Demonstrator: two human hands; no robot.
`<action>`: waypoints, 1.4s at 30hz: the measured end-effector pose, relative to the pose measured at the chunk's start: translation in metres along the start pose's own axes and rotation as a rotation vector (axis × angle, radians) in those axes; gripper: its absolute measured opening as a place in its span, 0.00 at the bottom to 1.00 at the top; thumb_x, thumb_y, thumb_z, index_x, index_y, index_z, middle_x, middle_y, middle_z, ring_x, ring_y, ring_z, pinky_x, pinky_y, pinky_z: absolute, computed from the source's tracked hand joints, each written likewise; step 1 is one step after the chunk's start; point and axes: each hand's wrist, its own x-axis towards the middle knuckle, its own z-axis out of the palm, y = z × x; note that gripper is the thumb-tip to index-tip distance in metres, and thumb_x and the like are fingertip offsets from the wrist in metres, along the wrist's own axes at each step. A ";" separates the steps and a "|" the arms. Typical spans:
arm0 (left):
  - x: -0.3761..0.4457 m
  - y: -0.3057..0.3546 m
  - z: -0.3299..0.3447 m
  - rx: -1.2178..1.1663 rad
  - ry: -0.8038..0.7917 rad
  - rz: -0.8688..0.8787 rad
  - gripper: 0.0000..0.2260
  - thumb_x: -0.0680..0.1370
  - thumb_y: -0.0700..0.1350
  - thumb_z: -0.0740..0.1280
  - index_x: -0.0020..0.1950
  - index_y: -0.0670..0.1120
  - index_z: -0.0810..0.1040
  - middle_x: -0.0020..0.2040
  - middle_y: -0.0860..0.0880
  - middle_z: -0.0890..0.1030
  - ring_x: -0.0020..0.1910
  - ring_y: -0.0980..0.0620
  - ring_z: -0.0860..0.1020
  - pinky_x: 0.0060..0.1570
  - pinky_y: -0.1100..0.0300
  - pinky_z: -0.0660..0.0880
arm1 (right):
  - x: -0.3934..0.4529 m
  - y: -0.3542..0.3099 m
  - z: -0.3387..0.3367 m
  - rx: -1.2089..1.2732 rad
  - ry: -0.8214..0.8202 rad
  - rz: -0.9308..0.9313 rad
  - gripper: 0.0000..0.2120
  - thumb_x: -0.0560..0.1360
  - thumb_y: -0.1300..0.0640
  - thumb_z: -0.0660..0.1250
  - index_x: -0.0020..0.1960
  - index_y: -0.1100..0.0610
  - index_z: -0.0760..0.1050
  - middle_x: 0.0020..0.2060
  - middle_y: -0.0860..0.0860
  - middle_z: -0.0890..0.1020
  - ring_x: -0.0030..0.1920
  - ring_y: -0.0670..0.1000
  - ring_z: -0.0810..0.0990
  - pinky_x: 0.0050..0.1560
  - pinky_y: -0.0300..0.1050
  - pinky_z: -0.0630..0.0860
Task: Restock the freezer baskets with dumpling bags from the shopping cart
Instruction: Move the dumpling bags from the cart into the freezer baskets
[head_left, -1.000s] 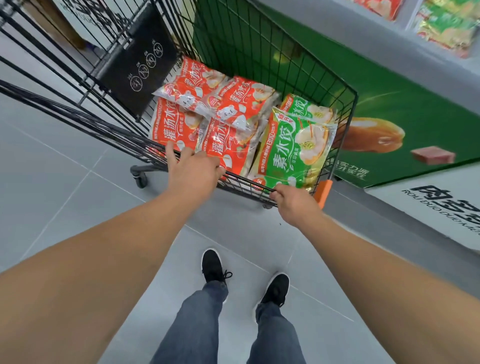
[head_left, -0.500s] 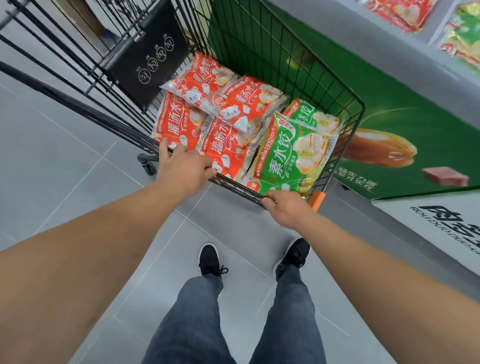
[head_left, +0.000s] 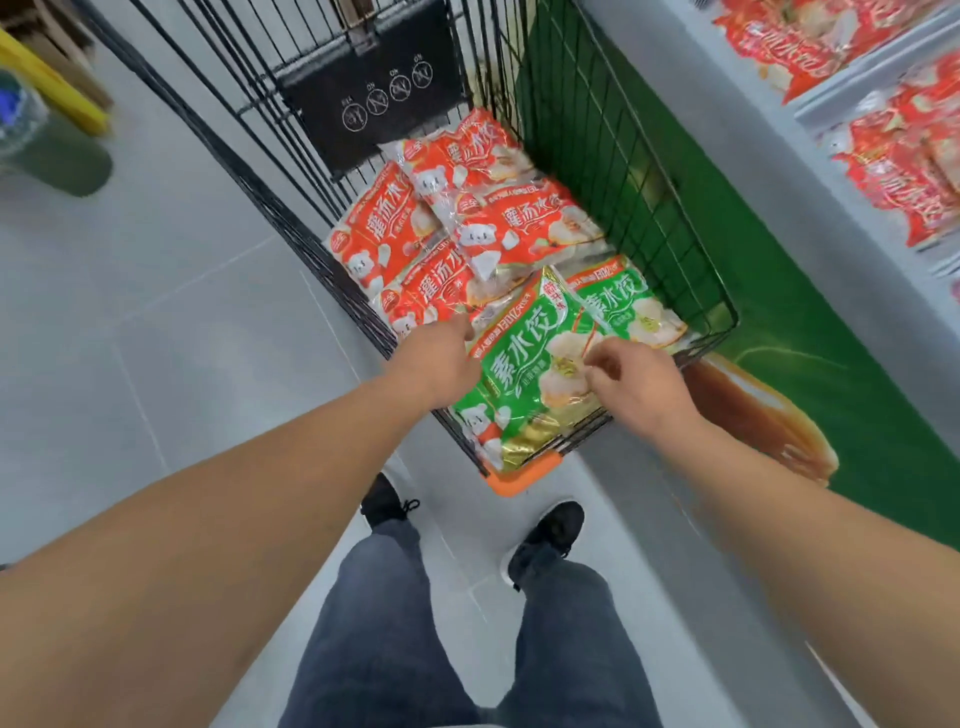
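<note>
Both hands (head_left: 636, 382) off cart rim (head_left: 524, 452)

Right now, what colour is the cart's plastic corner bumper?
Orange plastic corner bumper, head view.

We see a black wire-metal cart (head_left: 613, 156), glossy crinkled plastic dumpling bags (head_left: 519, 234) at centre, a matt orange plastic corner bumper (head_left: 524, 475), smooth grey floor tiles (head_left: 182, 312), and denim trousers (head_left: 415, 623) at the bottom.
</note>
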 end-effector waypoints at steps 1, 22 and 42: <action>-0.001 0.004 0.003 -0.014 -0.001 -0.019 0.22 0.78 0.46 0.66 0.71 0.42 0.69 0.64 0.41 0.78 0.61 0.41 0.76 0.58 0.49 0.76 | 0.003 0.005 -0.005 0.000 0.030 -0.017 0.09 0.76 0.58 0.66 0.55 0.56 0.81 0.49 0.52 0.84 0.50 0.54 0.81 0.51 0.45 0.75; 0.061 0.003 0.054 -0.362 -0.002 -0.274 0.16 0.80 0.47 0.65 0.67 0.44 0.74 0.58 0.41 0.79 0.48 0.42 0.80 0.43 0.56 0.74 | 0.074 0.024 -0.004 0.193 0.059 0.307 0.05 0.77 0.58 0.66 0.44 0.56 0.79 0.41 0.51 0.81 0.47 0.53 0.78 0.44 0.41 0.68; 0.057 0.002 0.063 -1.231 -0.003 -0.797 0.07 0.80 0.37 0.63 0.50 0.45 0.79 0.45 0.44 0.82 0.41 0.47 0.81 0.41 0.50 0.82 | 0.086 0.040 -0.027 0.287 0.118 0.490 0.12 0.79 0.56 0.60 0.44 0.61 0.80 0.42 0.61 0.84 0.47 0.63 0.82 0.49 0.57 0.79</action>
